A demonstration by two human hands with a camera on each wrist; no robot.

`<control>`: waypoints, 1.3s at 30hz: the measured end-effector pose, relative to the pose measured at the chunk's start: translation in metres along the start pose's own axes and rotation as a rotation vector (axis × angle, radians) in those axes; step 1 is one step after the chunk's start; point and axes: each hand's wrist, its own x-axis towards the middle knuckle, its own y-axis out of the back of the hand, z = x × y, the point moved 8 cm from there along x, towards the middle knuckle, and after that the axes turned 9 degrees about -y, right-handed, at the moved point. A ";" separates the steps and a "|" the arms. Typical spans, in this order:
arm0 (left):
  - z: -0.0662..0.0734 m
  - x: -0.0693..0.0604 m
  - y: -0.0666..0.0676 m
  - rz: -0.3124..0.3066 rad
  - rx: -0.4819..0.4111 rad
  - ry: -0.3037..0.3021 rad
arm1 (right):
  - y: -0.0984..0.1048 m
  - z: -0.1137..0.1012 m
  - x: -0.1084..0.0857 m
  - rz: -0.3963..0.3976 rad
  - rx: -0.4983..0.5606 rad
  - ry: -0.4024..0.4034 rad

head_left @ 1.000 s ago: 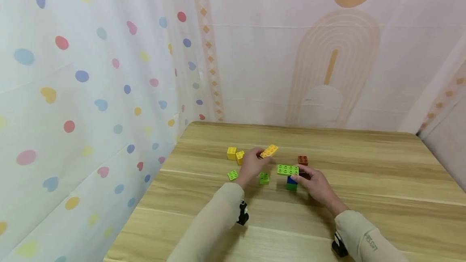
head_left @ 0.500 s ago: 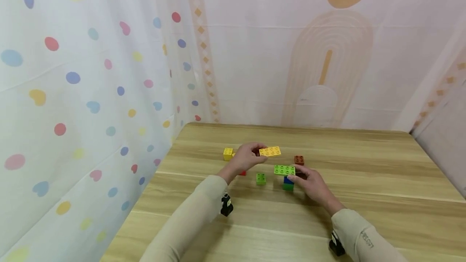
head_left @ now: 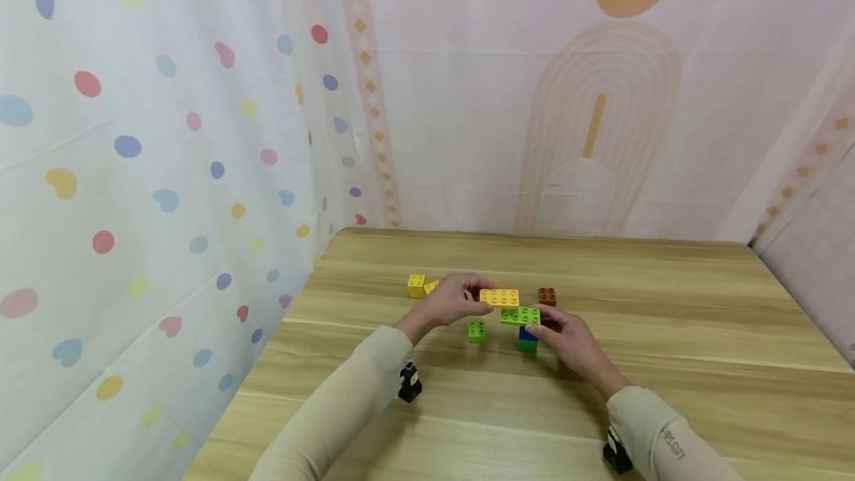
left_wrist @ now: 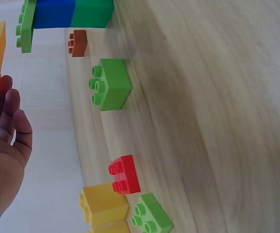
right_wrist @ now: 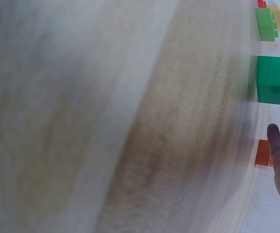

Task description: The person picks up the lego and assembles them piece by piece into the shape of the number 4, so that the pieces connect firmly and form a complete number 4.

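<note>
My left hand (head_left: 456,300) pinches a flat yellow-orange toy building brick (head_left: 499,298) by its left end, studs up. A flat light green brick (head_left: 520,316) tops a stack, with a blue brick (left_wrist: 55,13) and a dark green brick (right_wrist: 275,80) beneath it. My right hand (head_left: 573,344) holds this stack by its right side, thumb at the front. In the left wrist view a gap shows between the yellow-orange brick and the light green one. The far fingers of my right hand are partly hidden behind the stack.
On the wooden table (head_left: 534,407) lie a light green block (head_left: 476,332), a brown-red block (head_left: 547,295) and yellow blocks (head_left: 416,286). A red brick (left_wrist: 124,174) and a light green low brick (left_wrist: 151,216) lie near the yellow ones. Curtains hang behind and left.
My left hand has turned the yellow-orange brick level and brought it right, then down close above the light green brick. My right hand has stayed on the stack.
</note>
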 end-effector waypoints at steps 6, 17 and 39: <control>-0.004 -0.002 -0.004 -0.036 -0.010 0.006 | 0.000 0.001 0.000 -0.005 0.007 0.002; -0.009 0.000 -0.011 -0.075 0.023 0.023 | 0.000 0.001 0.000 -0.004 0.006 0.002; -0.007 0.003 -0.012 -0.121 0.081 0.003 | 0.000 0.003 -0.001 -0.002 0.001 -0.007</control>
